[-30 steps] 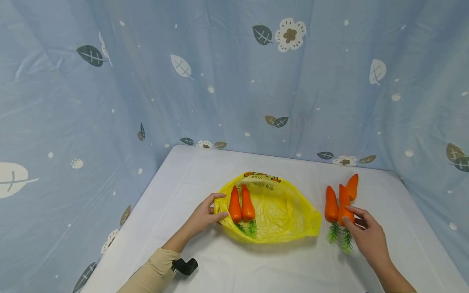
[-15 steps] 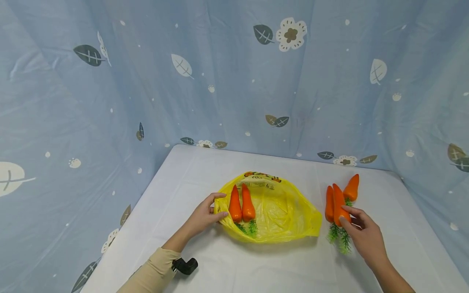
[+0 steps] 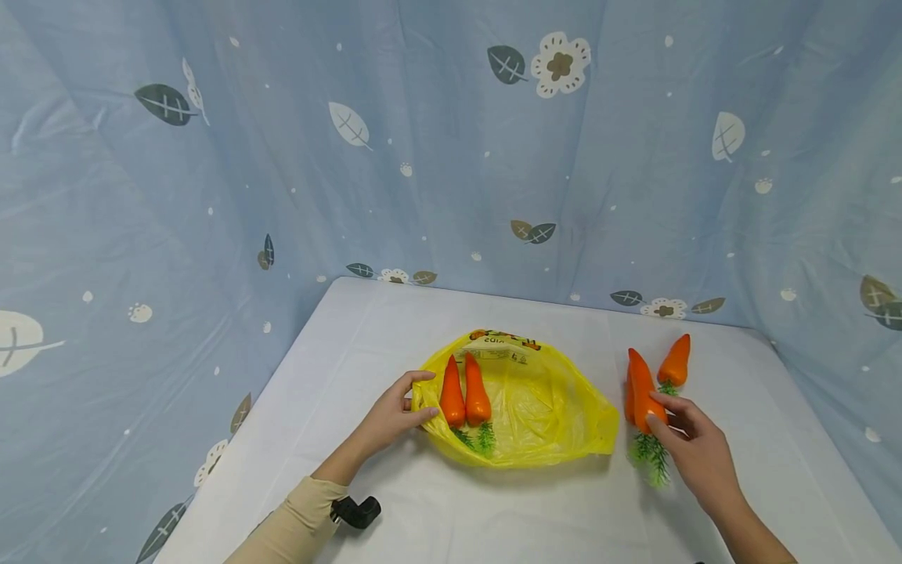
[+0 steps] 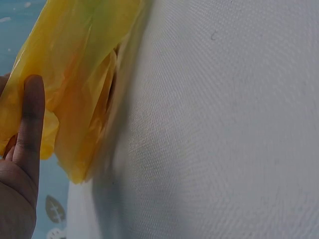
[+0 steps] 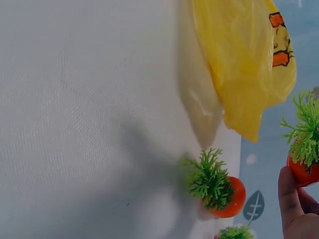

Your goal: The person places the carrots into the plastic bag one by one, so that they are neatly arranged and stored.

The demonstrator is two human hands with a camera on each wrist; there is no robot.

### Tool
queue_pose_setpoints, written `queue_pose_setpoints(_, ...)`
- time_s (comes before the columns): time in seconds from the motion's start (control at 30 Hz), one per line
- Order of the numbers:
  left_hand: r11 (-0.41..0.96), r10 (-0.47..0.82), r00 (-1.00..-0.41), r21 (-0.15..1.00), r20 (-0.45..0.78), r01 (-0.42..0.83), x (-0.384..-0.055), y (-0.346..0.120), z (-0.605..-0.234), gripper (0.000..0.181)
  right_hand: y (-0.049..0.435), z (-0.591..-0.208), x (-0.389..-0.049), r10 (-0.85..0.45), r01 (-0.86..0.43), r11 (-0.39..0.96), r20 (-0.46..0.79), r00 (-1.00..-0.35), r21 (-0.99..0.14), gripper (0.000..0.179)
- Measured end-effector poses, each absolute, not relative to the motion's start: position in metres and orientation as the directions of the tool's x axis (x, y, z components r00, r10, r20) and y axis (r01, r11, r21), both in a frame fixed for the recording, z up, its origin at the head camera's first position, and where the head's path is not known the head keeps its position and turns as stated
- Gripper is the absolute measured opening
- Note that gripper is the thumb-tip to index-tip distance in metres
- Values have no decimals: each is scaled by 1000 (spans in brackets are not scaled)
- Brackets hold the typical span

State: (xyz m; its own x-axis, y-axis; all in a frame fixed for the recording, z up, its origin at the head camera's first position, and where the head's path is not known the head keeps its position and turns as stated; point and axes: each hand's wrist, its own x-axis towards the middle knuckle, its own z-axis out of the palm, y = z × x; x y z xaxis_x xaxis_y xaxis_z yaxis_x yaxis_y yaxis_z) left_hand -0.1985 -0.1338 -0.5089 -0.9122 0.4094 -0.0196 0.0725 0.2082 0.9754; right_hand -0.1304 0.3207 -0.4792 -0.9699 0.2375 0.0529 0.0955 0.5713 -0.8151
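Observation:
On the table lies a yellow plastic bag (image 3: 535, 415), its mouth spread wide. My left hand (image 3: 391, 415) pinches the bag's left rim; in the left wrist view the thumb presses against the yellow film (image 4: 84, 84). Inside the bag, two orange carrots (image 3: 476, 395) with green tops rest side by side at the left. To the bag's right, my right hand (image 3: 698, 454) holds a carrot (image 3: 643, 395) between thumb and fingers, raised off the table in the right wrist view. It partly hides another carrot (image 3: 629, 401). A further carrot (image 3: 675, 362) lies behind them.
A white cloth covers the table (image 3: 521, 517). A black curved object (image 3: 358, 513) sits beside the left forearm. Blue patterned curtains (image 3: 437, 180) hang behind the table and along its sides.
My right hand has lifted its carrot and moved it slightly left, over the neighbouring carrot. The far carrot's green top has come into view. The left hand and bag have stayed put.

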Motion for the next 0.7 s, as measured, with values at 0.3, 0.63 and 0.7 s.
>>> queue_pose_setpoints(0.3, 216, 406, -914, 973, -12, 83, -198, -134, -509, 62, 317, -476, -129, 173, 13, 568, 105, -979, -823, 48)
queue_pose_setpoints(0.63, 223, 409, -912, 971, -10, 90, -199, -133, -510, 62, 313, -471, -125, 133, -42, 539, 134, -982, -841, 44)
queue_pose_setpoints(0.7, 224, 408, -913, 971, -14, 85, -199, -133, -510, 62, 313, -472, -124, 120, -60, 528, 144, -982, -847, 44)
